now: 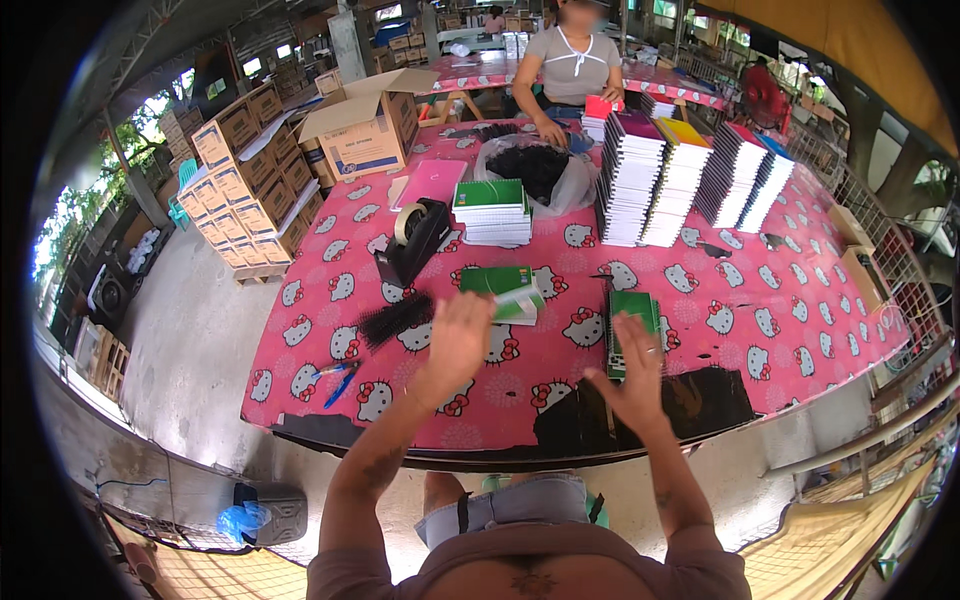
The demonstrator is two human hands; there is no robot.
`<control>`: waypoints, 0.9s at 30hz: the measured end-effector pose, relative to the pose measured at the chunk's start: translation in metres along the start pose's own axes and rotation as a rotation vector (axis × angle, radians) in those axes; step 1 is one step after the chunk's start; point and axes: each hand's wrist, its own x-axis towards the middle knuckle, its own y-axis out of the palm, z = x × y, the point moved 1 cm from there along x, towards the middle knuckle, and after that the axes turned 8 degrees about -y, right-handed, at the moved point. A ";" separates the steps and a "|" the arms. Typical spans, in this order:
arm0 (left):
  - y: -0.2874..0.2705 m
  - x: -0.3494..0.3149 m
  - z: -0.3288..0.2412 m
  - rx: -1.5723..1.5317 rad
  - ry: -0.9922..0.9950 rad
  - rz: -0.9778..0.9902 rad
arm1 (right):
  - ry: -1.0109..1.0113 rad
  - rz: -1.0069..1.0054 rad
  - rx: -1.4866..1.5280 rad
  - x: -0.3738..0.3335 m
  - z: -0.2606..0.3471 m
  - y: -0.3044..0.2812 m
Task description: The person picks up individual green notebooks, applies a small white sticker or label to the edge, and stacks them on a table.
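Note:
My left hand (462, 335) is closed at the near-left edge of a small green notebook (518, 301), which looks lifted, tilted and a little blurred. Under and behind it lie more green notebooks (497, 278). My right hand (634, 378) is open, its fingers spread over a low pile of green spiral notebooks (634, 303). Their black coil binding runs along the pile's left side. A bundle of black binding coils (396, 319) lies left of my left hand. Closer to me are pliers with blue handles (341, 384).
A black tape dispenser (413, 245), a green notebook stack (492, 222) and a plastic bag of black coils (540, 172) stand farther back. Tall notebook stacks (632, 185) rise at right. Across the pink table (700, 330) a person (575, 65) handles notebooks. Cartons (365, 135) stand back left.

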 end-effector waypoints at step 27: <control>0.021 -0.073 0.143 0.342 -0.224 0.121 | 0.355 0.229 1.099 -0.036 0.029 0.078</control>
